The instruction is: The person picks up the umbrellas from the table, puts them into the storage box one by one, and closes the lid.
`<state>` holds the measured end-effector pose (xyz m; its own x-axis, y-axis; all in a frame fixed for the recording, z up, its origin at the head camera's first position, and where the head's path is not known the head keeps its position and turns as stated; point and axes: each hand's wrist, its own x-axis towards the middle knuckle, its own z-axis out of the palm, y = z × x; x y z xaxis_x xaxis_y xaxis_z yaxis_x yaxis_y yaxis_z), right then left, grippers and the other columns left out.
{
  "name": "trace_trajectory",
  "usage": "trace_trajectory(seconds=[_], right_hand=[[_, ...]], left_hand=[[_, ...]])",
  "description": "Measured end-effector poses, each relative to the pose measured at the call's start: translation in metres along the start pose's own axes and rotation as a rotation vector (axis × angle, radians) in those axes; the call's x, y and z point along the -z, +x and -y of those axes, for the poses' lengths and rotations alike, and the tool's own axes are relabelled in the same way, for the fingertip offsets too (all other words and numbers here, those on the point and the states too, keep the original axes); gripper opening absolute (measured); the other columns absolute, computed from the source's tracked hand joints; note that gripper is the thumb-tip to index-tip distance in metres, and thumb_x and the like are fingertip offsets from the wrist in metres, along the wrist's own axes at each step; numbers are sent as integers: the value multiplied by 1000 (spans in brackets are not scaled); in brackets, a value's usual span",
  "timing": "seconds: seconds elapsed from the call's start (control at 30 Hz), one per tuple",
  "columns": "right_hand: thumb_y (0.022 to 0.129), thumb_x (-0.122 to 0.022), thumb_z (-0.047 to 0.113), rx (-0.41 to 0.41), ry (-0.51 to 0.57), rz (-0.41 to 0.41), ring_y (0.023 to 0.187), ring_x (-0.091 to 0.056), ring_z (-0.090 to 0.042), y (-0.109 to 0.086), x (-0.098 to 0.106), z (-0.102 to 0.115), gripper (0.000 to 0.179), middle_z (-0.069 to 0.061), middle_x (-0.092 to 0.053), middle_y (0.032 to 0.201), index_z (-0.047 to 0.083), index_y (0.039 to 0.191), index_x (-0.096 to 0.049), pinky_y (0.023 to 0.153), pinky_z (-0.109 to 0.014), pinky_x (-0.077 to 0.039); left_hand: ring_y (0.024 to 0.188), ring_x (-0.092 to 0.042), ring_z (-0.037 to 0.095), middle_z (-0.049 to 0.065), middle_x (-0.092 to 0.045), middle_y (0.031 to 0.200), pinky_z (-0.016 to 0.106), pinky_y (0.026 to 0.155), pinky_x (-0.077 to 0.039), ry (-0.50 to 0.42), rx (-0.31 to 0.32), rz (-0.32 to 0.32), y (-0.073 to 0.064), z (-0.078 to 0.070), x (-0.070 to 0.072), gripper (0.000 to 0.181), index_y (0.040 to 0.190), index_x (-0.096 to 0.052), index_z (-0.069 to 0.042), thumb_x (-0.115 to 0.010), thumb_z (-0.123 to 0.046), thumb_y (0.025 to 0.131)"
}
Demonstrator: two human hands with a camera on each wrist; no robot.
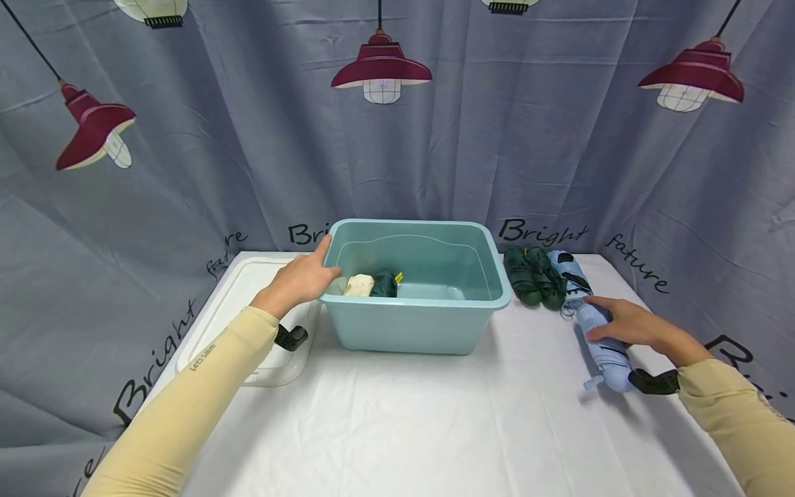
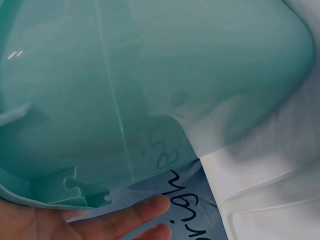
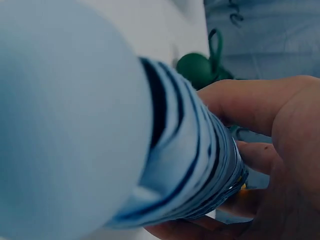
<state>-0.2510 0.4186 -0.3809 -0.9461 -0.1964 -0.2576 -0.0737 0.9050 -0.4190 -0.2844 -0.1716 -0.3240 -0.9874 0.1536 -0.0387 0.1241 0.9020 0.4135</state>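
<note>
My right hand [image 1: 633,324] grips a folded light blue umbrella [image 1: 604,351], thumb on one side and fingers curled round the other. Its smooth rounded end [image 3: 70,120] fills much of the right wrist view. Beyond it lie another folded blue umbrella [image 1: 564,264] and two dark green folded umbrellas [image 1: 534,277]. My left hand [image 1: 302,278] rests at the left rim of a teal plastic bin [image 1: 410,330], its fingers extended outside the wall in the left wrist view. Inside the bin sit a cream bundle [image 1: 359,285] and a dark green one [image 1: 384,284], partly hidden by the front wall.
A translucent white lid [image 1: 273,369] lies on the table left of the bin, partly under my left arm. The white-covered table [image 1: 422,428] stretches in front. A grey curtain [image 1: 435,159] with printed lamps and lettering hangs behind and at both sides.
</note>
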Motion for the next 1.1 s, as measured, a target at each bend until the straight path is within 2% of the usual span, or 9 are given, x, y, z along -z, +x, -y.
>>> trace_trajectory(seconds=[0.2, 0.33, 0.43, 0.63, 0.77, 1.1], right_hand=[[87, -76, 35, 22, 11, -12, 125, -42, -53, 1, 6, 25, 93, -46, -29, 148, -8, 154, -27, 99, -68, -41], [87, -76, 34, 39, 12, -41, 117, -50, -47, 1, 9, 43, 93, -44, -35, 145, -7, 155, -26, 88, -54, -52], [88, -75, 33, 49, 20, -54, 114, -52, -44, 2, 12, 56, 93, -43, -36, 144, -5, 156, -25, 81, -47, -54], [89, -74, 31, 74, 22, -61, 104, -59, -38, 3, 20, 80, 91, -40, -45, 138, -5, 156, -24, 74, -43, -57], [89, -75, 31, 97, -13, -102, 98, -60, -35, 4, 26, 95, 91, -37, -52, 130, -4, 156, -25, 72, -42, -56], [89, -75, 34, 118, -42, -153, 102, -59, -38, 6, 46, 130, 90, -33, -54, 130, 5, 159, -28, 73, -43, -53]], left_hand=[[102, -60, 33, 23, -60, 133, 50, 81, -46, 11, 11, 0, -1, -1, 1, 81, 164, -2, -27, -45, -45, 97], [98, -61, 32, 21, -62, 129, 48, 78, -46, 15, 11, -3, -1, -1, 0, 81, 164, -3, -27, -45, -45, 97], [96, -61, 32, 20, -63, 125, 47, 76, -46, 20, 10, -6, -1, -2, 1, 81, 164, -3, -27, -45, -45, 97], [96, -62, 32, 21, -65, 121, 47, 75, -46, 46, 17, -1, -2, -3, 3, 81, 164, -4, -24, -46, -44, 97], [97, -62, 33, 23, -64, 125, 46, 73, -47, 54, 17, -4, -2, -3, 3, 81, 164, -5, -24, -46, -43, 97], [100, -62, 33, 24, -62, 129, 45, 70, -46, 66, 16, -9, -1, -2, 3, 80, 164, -6, -26, -45, -46, 97]])
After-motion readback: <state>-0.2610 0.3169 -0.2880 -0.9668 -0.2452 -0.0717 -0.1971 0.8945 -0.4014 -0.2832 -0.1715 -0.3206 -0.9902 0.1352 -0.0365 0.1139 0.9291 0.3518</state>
